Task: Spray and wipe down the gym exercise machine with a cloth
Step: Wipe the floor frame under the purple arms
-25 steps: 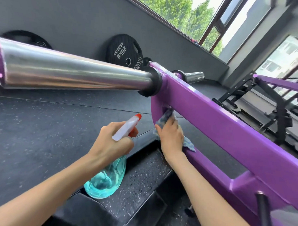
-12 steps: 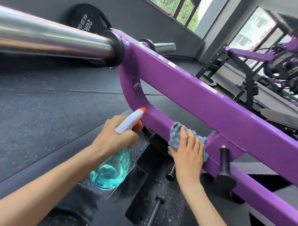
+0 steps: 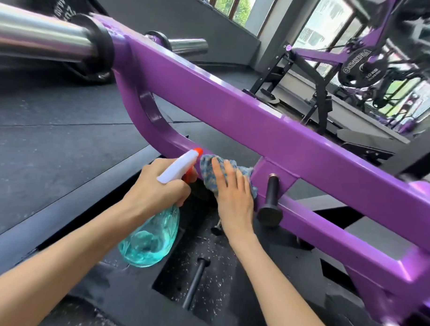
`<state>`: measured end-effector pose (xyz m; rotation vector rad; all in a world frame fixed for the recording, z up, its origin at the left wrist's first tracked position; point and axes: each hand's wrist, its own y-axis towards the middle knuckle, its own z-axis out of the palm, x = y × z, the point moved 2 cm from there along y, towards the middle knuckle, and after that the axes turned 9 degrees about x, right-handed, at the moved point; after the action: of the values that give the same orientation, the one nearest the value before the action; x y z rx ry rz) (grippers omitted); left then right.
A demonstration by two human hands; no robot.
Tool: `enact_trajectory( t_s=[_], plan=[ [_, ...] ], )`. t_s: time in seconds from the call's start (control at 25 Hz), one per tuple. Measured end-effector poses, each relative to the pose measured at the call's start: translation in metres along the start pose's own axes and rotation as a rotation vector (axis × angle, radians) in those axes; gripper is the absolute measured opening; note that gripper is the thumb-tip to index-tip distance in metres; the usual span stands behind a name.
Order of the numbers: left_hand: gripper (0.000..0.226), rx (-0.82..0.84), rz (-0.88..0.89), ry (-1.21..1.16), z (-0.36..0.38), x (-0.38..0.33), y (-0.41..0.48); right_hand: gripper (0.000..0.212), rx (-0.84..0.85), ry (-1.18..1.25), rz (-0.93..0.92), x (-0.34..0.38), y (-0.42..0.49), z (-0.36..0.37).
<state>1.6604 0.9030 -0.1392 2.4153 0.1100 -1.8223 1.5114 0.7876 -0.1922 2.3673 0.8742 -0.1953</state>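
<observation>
We reckon we are midway: our right hand, fingers straight, presses the cloth against the lower bar of the purple machine (the rest we cannot judge), while our left hand grips the spray bottle beside it.

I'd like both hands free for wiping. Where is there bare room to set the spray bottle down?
The dark rubber floor left of the purple frame, below the chrome sleeve, lies bare. Crowded: the speckled recess holding a black rod, beside the frame's black peg.
</observation>
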Motion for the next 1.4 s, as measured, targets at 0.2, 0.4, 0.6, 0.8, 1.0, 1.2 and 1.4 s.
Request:
enact_trajectory(
  t_s=[0.2, 0.4, 0.6, 0.8, 1.0, 1.2, 1.4],
  plan=[
    [0.047, 0.033, -0.027, -0.055, 0.025, -0.002, 0.003, 0.067, 0.080, -0.005, -0.131, -0.070, -0.073, -0.013],
    [0.040, 0.070, -0.007, -0.121, 0.047, -0.013, 0.007, 0.087, 0.155, 0.031, 0.404, -0.163, -0.139, -0.030],
    [0.042, 0.117, -0.020, -0.100, 0.066, -0.012, 0.011, 0.074, 0.284, 0.267, 0.372, -0.158, -0.102, -0.047],
    [0.040, 0.182, -0.004, -0.119, 0.080, -0.003, 0.013, 0.071, 0.316, 0.286, 0.359, -0.123, -0.072, -0.039],
    [0.039, 0.271, -0.017, -0.059, 0.090, 0.004, 0.006, 0.070, 0.271, 0.321, 0.756, -0.210, -0.164, -0.061],
    [0.045, 0.445, 0.027, 0.103, 0.140, 0.004, 0.008, 0.057, 0.335, 0.396, 0.794, -0.206, -0.159, -0.061],
    [0.033, 0.438, 0.107, 0.088, 0.191, -0.027, 0.019, 0.065, 0.447, 0.416, 0.780, -0.215, -0.166, -0.070]
  ],
)
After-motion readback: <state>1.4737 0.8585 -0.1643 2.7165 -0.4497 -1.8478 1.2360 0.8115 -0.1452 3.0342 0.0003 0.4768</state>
